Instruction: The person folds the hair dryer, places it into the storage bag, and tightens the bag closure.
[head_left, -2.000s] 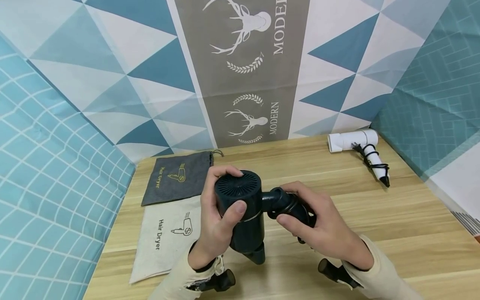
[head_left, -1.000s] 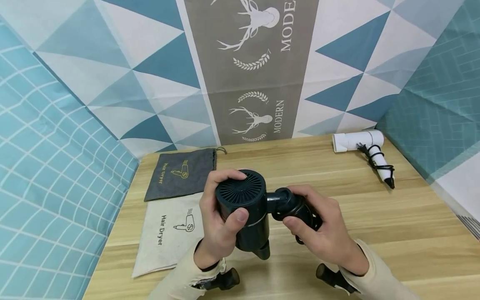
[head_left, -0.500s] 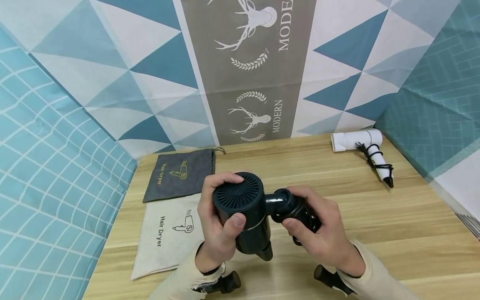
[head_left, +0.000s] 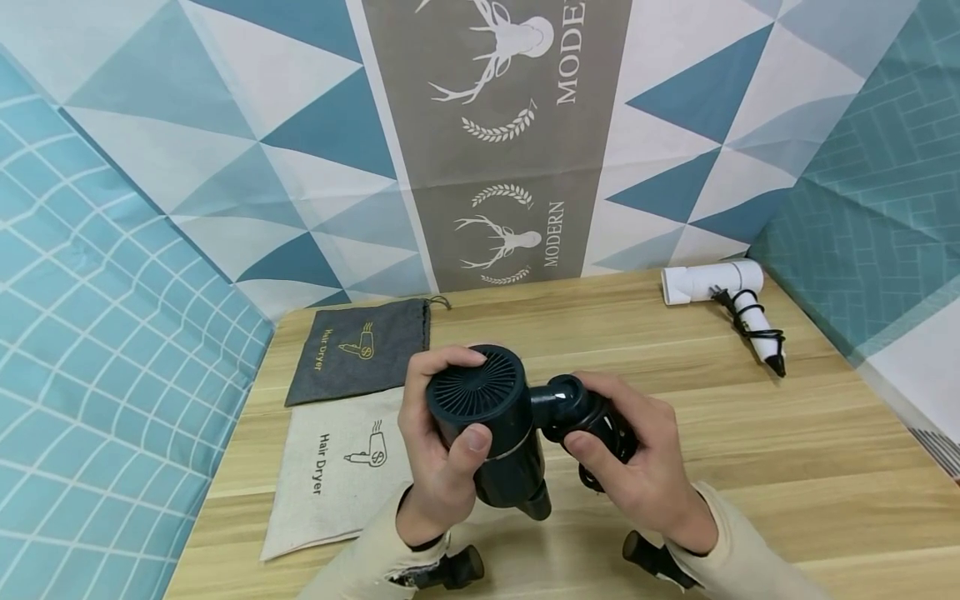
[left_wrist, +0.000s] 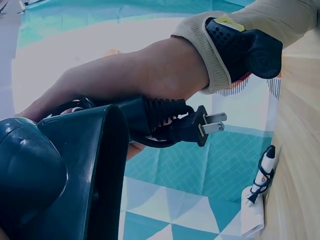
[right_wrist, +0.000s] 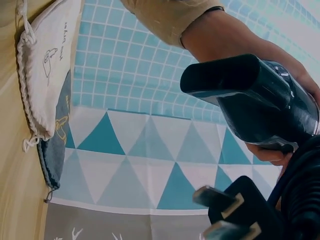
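Table [head_left: 810, 467] is bearing two bags at left: a white bag [head_left: 337, 483] lying nearer, a gray bag [head_left: 360, 354] lying farther. Dark dryer [head_left: 517, 433] is hanging above the near middle, vented end facing up, nozzle [head_left: 537, 503] pointing down. White dryer [head_left: 723, 283] is lying at far right, well apart. Left hand [head_left: 438, 458] is clasping the dark dryer's body. Right hand [head_left: 648, 458] is gripping the folded handle and wound cord [right_wrist: 305, 187] together. Plug [left_wrist: 192, 127] is jutting bare, prongs pointing tableward.

Assessment: the step, judged as steadying the dryer, is calling for even two-handed support. The left hand should be bearing the body's weight without straining the hinge; the right should be pinning the cord, lest the coils loosen or the prongs scrape wood.
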